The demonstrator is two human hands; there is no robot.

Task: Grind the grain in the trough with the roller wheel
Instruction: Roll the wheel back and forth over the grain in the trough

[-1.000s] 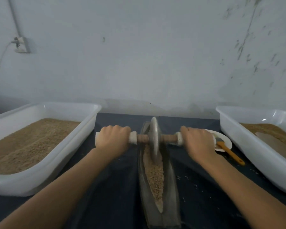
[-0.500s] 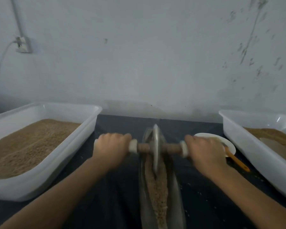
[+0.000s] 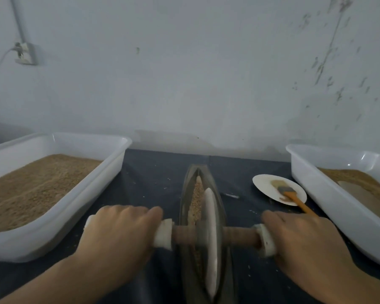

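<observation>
A narrow boat-shaped metal trough (image 3: 187, 187) lies lengthwise on the dark table, with tan grain (image 3: 197, 197) along its groove. The roller wheel (image 3: 211, 235), a thin pale disc on a wooden axle, stands in the trough at its near part. My left hand (image 3: 119, 233) grips the white-wrapped left handle. My right hand (image 3: 303, 244) grips the right handle. The near end of the trough is hidden behind the wheel.
A white tub (image 3: 59, 202) of tan grain stands at the left. Another white tub (image 3: 329, 200) with brown meal stands at the right. A small white plate (image 3: 266, 185) holds a brush with an orange handle (image 3: 298, 202). The wall is just behind the table.
Both hands have drawn the roller wheel toward me along the trough, from its far end to its near part. Grain at the far end is now uncovered.
</observation>
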